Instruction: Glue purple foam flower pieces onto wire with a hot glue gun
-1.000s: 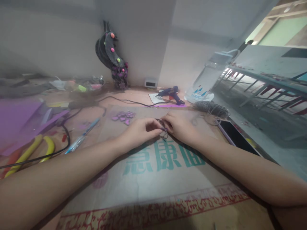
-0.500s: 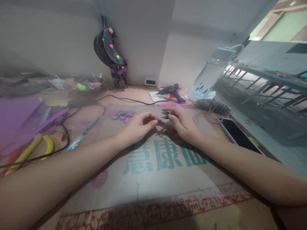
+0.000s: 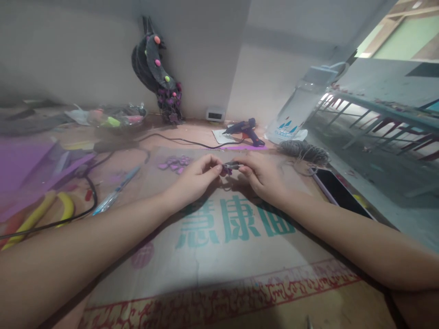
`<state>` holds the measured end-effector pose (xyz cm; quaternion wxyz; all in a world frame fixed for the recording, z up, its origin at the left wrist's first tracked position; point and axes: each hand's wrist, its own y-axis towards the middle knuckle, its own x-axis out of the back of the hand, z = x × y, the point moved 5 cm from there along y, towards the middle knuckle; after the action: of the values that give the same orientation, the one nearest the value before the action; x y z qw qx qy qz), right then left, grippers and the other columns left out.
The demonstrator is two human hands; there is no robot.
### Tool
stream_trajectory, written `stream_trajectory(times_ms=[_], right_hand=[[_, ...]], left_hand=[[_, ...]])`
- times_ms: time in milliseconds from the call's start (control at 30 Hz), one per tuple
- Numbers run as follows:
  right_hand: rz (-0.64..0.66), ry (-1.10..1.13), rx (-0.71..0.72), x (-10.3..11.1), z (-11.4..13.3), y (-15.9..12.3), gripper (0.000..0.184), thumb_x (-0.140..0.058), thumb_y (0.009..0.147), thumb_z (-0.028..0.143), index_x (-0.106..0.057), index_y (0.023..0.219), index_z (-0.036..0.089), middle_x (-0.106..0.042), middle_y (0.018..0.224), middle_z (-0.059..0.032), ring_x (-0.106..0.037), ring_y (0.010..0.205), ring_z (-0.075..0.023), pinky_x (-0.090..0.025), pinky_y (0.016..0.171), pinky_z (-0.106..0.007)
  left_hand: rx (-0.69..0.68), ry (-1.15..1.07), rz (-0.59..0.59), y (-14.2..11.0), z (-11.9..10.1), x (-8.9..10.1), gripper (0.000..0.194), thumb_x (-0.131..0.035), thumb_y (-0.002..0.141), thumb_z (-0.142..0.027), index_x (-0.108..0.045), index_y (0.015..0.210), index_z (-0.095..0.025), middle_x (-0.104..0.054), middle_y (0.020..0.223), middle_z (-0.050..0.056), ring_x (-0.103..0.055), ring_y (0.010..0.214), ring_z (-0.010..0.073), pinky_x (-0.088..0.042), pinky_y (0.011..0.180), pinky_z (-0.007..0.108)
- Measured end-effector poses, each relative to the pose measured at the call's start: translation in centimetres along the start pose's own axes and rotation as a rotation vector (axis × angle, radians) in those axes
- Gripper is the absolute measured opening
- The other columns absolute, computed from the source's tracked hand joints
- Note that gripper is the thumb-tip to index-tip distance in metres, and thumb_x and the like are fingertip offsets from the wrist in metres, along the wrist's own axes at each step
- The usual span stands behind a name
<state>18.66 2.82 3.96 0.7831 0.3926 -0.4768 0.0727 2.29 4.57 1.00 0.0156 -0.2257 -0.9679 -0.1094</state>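
Note:
Both my hands meet over a flattened cardboard sheet (image 3: 236,256) with green characters. My left hand (image 3: 195,179) pinches a small purple flower piece (image 3: 225,170) between thumb and fingertips. My right hand (image 3: 260,176) pinches the other end of the same piece, a thin dark stem or wire (image 3: 234,166). The two hands almost touch. A small heap of purple flower pieces (image 3: 175,163) lies on the cardboard just left of my left hand.
A blue glue gun (image 3: 244,130) lies behind the hands with its black cord (image 3: 178,142) running left. A coil of twine (image 3: 303,152) and a phone (image 3: 338,194) sit right. Yellow-handled pliers (image 3: 44,212), a pen (image 3: 116,191), purple sheets (image 3: 24,169) lie left. A dark decorated ornament (image 3: 157,77) leans in the corner.
My hands lifted slightly off the cardboard and drew the small purple piece up between their fingertips; the right hand, open-fingered half a second ago, has closed on it.

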Motion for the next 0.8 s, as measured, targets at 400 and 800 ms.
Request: stream_trajectory(times_ms=[400, 800], right_hand=[[0.009, 0.046, -0.018, -0.3, -0.4, 0.1, 0.037, -0.037, 0.099, 0.043, -0.064, 0.109, 0.021, -0.065, 0.094, -0.009, -0.058, 0.087, -0.0233, -0.044, 0.077, -0.037], [-0.029, -0.024, 0.05, 0.3, 0.3, 0.1, 0.035, -0.04, 0.099, 0.04, -0.066, 0.106, 0.019, -0.058, 0.08, -0.0061, -0.054, 0.077, -0.0208, -0.041, 0.069, -0.033]], left_hand=[[0.086, -0.155, -0.014, 0.0, -0.1, -0.2, 0.011, -0.054, 0.09, -0.028, -0.052, 0.084, -0.018, -0.059, 0.07, -0.002, -0.059, 0.061, 0.0094, -0.049, 0.059, 0.021], [0.175, -0.205, 0.025, 0.0, -0.4, -0.3, 0.013, -0.058, 0.087, -0.026, -0.051, 0.08, -0.017, -0.055, 0.068, -0.002, -0.058, 0.059, 0.0098, -0.049, 0.055, 0.021]])
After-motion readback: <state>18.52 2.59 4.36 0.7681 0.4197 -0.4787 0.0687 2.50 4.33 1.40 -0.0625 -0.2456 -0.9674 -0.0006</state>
